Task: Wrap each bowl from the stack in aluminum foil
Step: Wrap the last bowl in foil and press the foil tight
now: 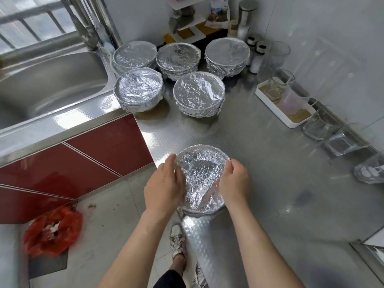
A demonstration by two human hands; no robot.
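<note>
A foil-covered bowl [200,175] sits near the front edge of the steel counter [270,163]. My left hand [164,188] cups its left side, fingers curled over the foil at the rim. My right hand [234,183] grips the right side, fingertips pinching the foil against the rim. Several other bowls wrapped in foil stand at the back: one [138,91] beside the sink, one [199,94] in the middle, and three behind them [134,55], [177,57], [227,55]. No foil roll or unwrapped bowl shows.
A steel sink [47,84] lies at the left. A white tray [284,107] with glasses and several loose glasses [345,142] line the right wall. Jars and a rack [195,23] stand at the back. A red bag [52,231] lies on the floor.
</note>
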